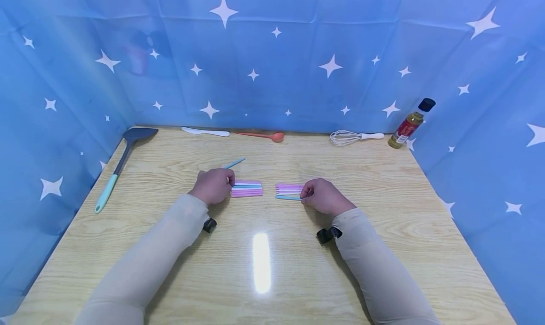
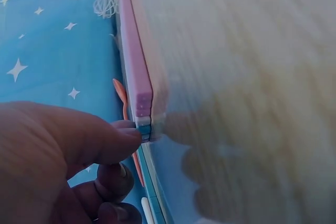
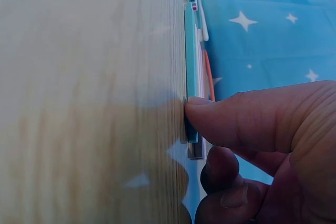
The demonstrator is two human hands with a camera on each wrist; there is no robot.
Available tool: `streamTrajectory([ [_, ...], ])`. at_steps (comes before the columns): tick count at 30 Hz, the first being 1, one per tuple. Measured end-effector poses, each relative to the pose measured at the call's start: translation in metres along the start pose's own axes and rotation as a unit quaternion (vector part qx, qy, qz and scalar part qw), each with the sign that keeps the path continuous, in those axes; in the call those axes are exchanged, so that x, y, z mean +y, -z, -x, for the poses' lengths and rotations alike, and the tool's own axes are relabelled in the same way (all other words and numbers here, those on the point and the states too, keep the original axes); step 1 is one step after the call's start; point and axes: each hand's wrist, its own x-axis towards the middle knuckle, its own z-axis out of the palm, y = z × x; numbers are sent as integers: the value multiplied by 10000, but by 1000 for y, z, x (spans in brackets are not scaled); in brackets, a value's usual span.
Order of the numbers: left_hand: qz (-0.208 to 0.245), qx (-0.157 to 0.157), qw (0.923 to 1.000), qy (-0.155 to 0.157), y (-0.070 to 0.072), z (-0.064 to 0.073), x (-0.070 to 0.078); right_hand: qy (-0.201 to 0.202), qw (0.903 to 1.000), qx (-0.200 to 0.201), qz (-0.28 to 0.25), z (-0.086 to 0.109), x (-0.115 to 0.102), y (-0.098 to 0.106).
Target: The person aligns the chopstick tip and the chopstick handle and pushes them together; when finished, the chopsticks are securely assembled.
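Note:
Thin pink, white and blue sticks lie in two side-by-side bundles at the middle of the table. The left bundle (image 1: 247, 193) has my left hand (image 1: 214, 185) at its left end. Thumb and forefinger pinch there at the end of a blue stick (image 2: 144, 129), below stacked pink ends in the left wrist view. My right hand (image 1: 324, 197) pinches the right end of another blue stick (image 3: 191, 61), at the near side of the right bundle (image 1: 288, 188). A loose blue stick (image 1: 234, 163) lies slanted just beyond the left hand, partly hidden by it.
Along the back edge lie a white knife (image 1: 206, 132), an orange spoon (image 1: 276, 136) and a whisk (image 1: 347, 137). An oil bottle (image 1: 408, 127) stands at the back right. A dark spatula (image 1: 123, 157) with a mint handle lies along the left edge. Starry blue cloth (image 1: 272, 55) surrounds the table.

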Motion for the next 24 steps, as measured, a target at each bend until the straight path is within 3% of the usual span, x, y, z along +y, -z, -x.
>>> streamTrajectory([
  [11, -519, -107, 9986, -80, -1, -8, 3, -60, 10000, 25, 12, 0, 0, 0],
  [18, -593, -235, 9979, -87, 1, -7, 5, -47, 9997, 34, 241, -1, -1, -1],
  [24, -530, -156, 9984, -115, 2, -3, 7, -97, 9989, -24, 450, 1, -3, -1],
])
